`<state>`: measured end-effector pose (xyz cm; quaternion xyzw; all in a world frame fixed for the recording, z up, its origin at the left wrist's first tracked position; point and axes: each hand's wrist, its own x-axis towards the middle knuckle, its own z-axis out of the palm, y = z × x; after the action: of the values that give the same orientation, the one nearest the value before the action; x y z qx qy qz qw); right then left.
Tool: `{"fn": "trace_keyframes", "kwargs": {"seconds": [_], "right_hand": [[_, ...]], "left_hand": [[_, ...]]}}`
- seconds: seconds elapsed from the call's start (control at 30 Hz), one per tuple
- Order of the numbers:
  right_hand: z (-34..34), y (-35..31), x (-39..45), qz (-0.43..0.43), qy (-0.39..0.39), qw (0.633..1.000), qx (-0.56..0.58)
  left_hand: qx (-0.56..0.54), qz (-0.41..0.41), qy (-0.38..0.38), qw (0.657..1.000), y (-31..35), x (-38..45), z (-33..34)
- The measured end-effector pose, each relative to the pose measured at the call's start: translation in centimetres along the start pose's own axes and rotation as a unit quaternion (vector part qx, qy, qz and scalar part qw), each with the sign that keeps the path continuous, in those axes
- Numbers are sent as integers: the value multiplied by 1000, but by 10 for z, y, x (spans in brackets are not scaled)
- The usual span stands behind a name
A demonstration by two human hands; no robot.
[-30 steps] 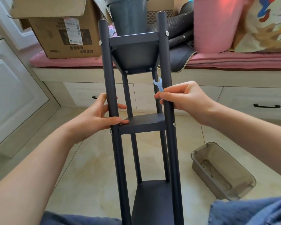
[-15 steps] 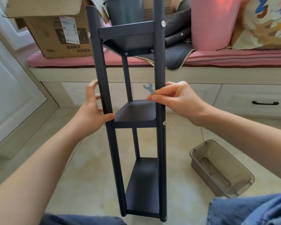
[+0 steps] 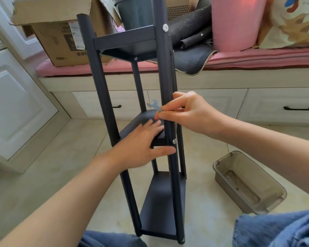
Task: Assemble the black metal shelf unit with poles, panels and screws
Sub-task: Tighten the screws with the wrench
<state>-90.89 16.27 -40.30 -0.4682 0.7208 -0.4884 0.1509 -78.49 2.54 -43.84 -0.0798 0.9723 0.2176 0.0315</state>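
Observation:
The black metal shelf unit (image 3: 165, 82) stands upright on the floor between my knees, with three panels fixed between its poles. My left hand (image 3: 143, 148) reaches between the front poles; its fingers lie straight on the middle panel (image 3: 132, 129) and the thumb sits under the panel's front edge near a silver screw (image 3: 174, 141). My right hand (image 3: 189, 113) is at the right front pole and pinches a small flat blue-grey wrench (image 3: 155, 106) between thumb and fingertips. The bottom panel (image 3: 161, 202) rests near the floor.
A smoky plastic bin (image 3: 248, 182) lies on the tiled floor to the right. Behind the shelf runs a window bench with drawers (image 3: 275, 107), a pink cushion (image 3: 257, 57), a cardboard box (image 3: 57, 43), a grey bucket and a pink cylinder. White cabinet doors (image 3: 12, 107) are on the left.
My left hand left the left front pole and moved right onto the middle panel. The shelf unit shifted and now stands more upright. My right hand still pinches the wrench.

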Motion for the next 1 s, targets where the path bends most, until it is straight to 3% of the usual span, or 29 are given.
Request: {"fn": "trace_keyframes", "kwargs": {"seconds": [0.07,0.2,0.4,0.6,0.77,0.9,1.0], "right_hand": [[4,-3,0,2,-10,1000,8],[13,-9,0,5,-19,999,26],[10,-20,-1,-8,-19,999,30],[1,-19,-4,-15,-9,996,84],[-10,2,-8,18,25,999,41],[-15,32,-19,111,-52,992,-22],[1,53,-28,163,-114,978,-69]], "left_hand": [[-44,-7,-10,999,0,4,5],[-236,-5,101,966,-2,11,11],[-229,2,142,963,-8,11,13],[-243,9,65,968,-10,6,-1],[-237,9,109,965,-13,2,-13],[-262,-21,157,952,-27,-5,-26],[-258,-36,141,955,-35,-11,-35]]}}
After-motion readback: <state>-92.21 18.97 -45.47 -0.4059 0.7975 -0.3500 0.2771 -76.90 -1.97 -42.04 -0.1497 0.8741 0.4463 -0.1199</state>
